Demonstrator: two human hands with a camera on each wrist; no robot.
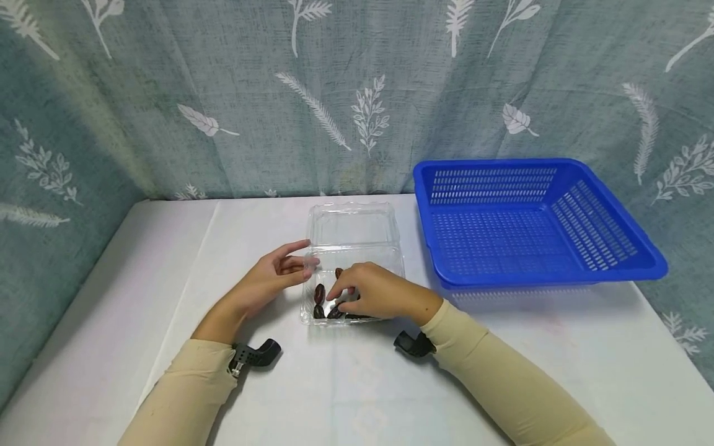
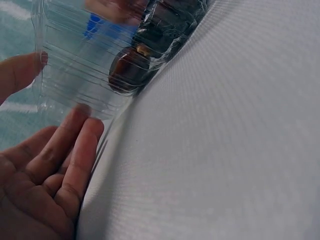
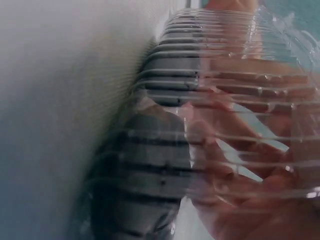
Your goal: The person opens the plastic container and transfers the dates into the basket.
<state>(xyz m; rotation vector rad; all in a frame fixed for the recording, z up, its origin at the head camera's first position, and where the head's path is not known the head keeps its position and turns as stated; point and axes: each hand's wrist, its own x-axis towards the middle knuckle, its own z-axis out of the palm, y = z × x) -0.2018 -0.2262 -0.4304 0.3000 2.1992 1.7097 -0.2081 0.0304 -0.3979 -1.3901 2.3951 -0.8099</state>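
Clear clamshell box (image 1: 352,272) at frame centre on white tabletop (image 1: 334,384), lid flipped back twd the curtain; several dark dates (image 1: 320,293) in lower tray. Blue basket (image 1: 530,223) at right, just beside box, w/ nothing visible inside. Left hand (image 1: 268,282) at box's left edge, grip relaxed, fingers straight, tips touching the plastic. Right hand (image 1: 370,291) inside tray, fingers curled down onto dates; can't tell if grip pinches one. Left wrist view alone shows date (image 2: 127,70) pressed against ribbed wall; right wrist view only fingers (image 3: 240,125) blurred thru ribs.
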